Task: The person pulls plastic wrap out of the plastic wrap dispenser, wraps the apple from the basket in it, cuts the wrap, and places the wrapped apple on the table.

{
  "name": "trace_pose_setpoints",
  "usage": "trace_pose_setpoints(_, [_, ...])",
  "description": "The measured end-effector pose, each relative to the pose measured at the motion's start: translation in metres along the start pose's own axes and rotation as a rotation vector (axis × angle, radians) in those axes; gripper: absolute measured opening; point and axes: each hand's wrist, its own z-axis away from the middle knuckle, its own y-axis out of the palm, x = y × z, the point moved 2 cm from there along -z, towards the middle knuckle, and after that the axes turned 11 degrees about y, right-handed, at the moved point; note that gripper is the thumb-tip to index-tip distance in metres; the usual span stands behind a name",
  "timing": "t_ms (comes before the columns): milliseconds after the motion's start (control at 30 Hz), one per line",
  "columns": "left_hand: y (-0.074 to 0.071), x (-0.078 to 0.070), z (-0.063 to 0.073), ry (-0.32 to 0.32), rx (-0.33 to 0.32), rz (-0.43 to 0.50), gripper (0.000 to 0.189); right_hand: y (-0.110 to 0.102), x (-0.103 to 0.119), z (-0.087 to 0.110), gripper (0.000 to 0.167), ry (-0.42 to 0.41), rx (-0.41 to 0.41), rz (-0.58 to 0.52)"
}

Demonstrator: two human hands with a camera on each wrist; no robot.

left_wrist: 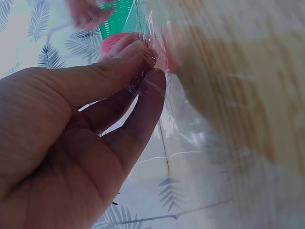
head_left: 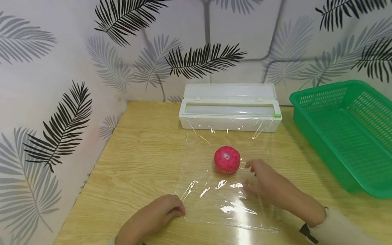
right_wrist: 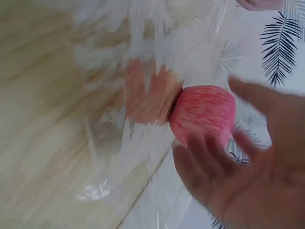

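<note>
A red apple (head_left: 227, 159) sits on a sheet of clear plastic wrap (head_left: 211, 208) spread over the wooden table. The wrap stretches forward from a white dispenser box (head_left: 230, 121) whose lid stands up. My left hand (head_left: 164, 209) pinches the near left corner of the wrap; in the left wrist view bunched film (left_wrist: 139, 82) shows between thumb and fingers. Just right of the apple is my right hand (head_left: 263, 178), holding nothing. The right wrist view has its fingers (right_wrist: 190, 164) spread and slightly bent, overlapping the lower part of the apple (right_wrist: 204, 112).
A green plastic basket (head_left: 324, 144) with a lattice wall stands at the right side of the table (head_left: 141, 145). Behind the dispenser rises a wall (head_left: 174, 21) with a leaf pattern, which also runs along the left. A small green slider (head_left: 277, 115) sits on the dispenser.
</note>
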Motion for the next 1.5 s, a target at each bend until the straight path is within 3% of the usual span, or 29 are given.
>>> trace_pose_setpoints(100, [-0.001, 0.000, 0.000, 0.007, -0.012, -0.004, 0.007, 0.004, -0.003, 0.024, 0.026, -0.140, 0.138, 0.051])
trace_pose_setpoints(167, [-0.002, 0.000, 0.000, 0.009, -0.015, 0.001, 0.006, 0.009, -0.007, 0.038, 0.025, -0.225, 0.191, 0.091])
trace_pose_setpoints(333, [-0.005, 0.001, 0.001, 0.023, -0.029, 0.005, 0.006, 0.018, -0.018, 0.058, 0.034, -0.231, 0.245, 0.076])
trace_pose_setpoints(533, [-0.007, 0.003, 0.002, 0.051, -0.045, 0.006, 0.007, 0.026, -0.028, 0.063, 0.026, -0.346, 0.117, 0.011])
trace_pose_setpoints(700, [-0.006, 0.003, 0.002, 0.057, -0.030, 0.027, 0.008, 0.029, -0.030, 0.064, 0.026, -0.370, 0.055, -0.016])
trace_pose_setpoints(933, [-0.007, 0.002, 0.003, 0.033, -0.025, 0.049, 0.009, 0.034, -0.027, 0.070, 0.012, -0.279, -0.028, 0.146])
trace_pose_setpoints(1033, [-0.008, 0.002, 0.004, 0.032, -0.034, 0.050, 0.009, 0.034, -0.025, 0.071, 0.013, -0.260, -0.071, 0.219])
trace_pose_setpoints(1133, [-0.010, 0.001, 0.005, 0.072, -0.089, 0.041, 0.010, 0.032, -0.024, 0.072, 0.022, -0.296, -0.128, 0.212])
trace_pose_setpoints(1300, [-0.018, 0.001, 0.006, 0.203, -0.245, 0.036, 0.010, 0.026, -0.022, 0.073, 0.033, -0.352, -0.223, 0.107])
trace_pose_setpoints(1500, [-0.029, -0.004, 0.005, 0.309, -0.370, 0.019, 0.021, 0.020, -0.022, 0.072, 0.035, -0.342, -0.239, 0.061])
